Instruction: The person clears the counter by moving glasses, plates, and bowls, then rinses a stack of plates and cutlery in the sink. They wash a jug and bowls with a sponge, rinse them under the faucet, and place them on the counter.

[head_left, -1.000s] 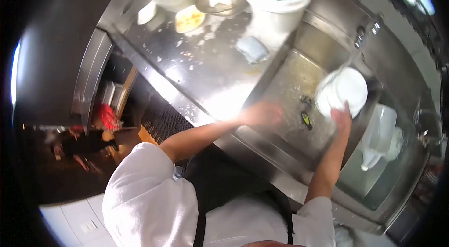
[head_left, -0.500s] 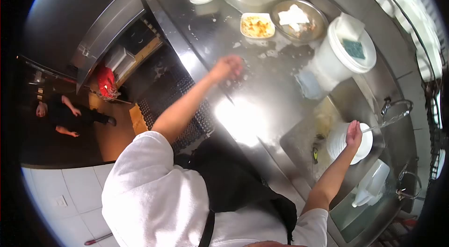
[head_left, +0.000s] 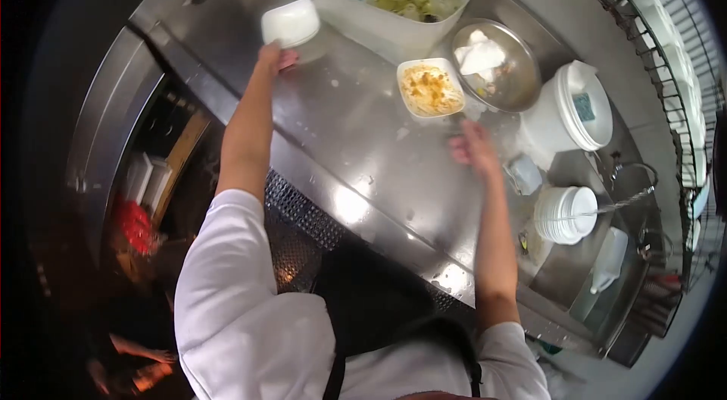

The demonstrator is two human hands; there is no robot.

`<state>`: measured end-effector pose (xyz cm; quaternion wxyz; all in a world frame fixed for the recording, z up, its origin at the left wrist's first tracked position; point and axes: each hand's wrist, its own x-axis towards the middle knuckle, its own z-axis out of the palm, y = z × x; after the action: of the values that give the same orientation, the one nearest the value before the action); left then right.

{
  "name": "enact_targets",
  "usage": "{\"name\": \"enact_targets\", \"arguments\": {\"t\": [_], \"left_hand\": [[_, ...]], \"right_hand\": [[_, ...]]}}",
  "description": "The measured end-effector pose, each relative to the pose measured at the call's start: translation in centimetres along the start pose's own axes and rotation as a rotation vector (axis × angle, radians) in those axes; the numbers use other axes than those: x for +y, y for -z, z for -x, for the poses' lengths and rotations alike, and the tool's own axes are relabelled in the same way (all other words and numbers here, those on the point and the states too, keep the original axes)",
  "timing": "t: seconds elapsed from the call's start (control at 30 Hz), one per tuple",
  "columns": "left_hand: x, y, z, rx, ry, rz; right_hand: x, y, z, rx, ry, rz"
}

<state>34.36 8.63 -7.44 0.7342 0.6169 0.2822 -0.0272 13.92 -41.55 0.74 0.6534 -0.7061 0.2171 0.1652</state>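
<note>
And now the left hand (head_left: 279, 57) is meeting the small white dish (head_left: 291, 23) at its near edge; half a second ago that hand was hanging over the worktop (head_left: 363, 127) short of it! The fingers there are partly hiding at the rim, so I cannot tell whether they are clamping on it or just touching. The dish is sitting at the far left of the worktop, just beside the big translucent tub (head_left: 379, 30)

Over on the other side, the right hand (head_left: 475, 148) is showing a blur, its fingers standing apart and, as far as I can see, holding nothing. It is hovering just beside the food-smeared dish (head_left: 432, 89), which is lying near the metal bowl (head_left: 521, 88). In the earlier frame this same hand was over the stack of white dishes (head_left: 568, 217) at the sink; now the stack is standing alone there while the stream of water (head_left: 625, 204) is running onto it

So the work, I am judging, is shifting from the rinsing side to the dishes on the worktop, with both hands reaching at once. The view is swinging too, while the food-smeared dish is keeping its place beside the bowl
</note>
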Motion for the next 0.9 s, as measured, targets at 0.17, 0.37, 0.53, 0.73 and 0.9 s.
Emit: {"name": "enact_targets", "arguments": {"t": [0.17,0.37,0.53,0.73,0.9], "left_hand": [[-1.2,2.5,-0.7,-0.03,-0.094,0.014],[-2.7,2.4,10.8,-0.14,-0.043,-0.177],[-5.1,-1.1,19.1,-0.339,-0.008,-0.262],[-8.0,-11.2,30.7,-0.516,0.046,-0.259],[-12.0,-20.4,40.3,-0.551,0.072,-0.315]], "right_hand": [[1.3,-6.7,-4.9,0.109,0.113,-0.201],[3.8,-2.5,1.9,0.157,0.026,-0.109],[9.6,9.1,12.1,0.55,0.107,-0.465],[15.5,29.4,17.4,1.029,0.101,-0.317],[19.7,41.6,11.5,1.117,0.089,0.302]]}}
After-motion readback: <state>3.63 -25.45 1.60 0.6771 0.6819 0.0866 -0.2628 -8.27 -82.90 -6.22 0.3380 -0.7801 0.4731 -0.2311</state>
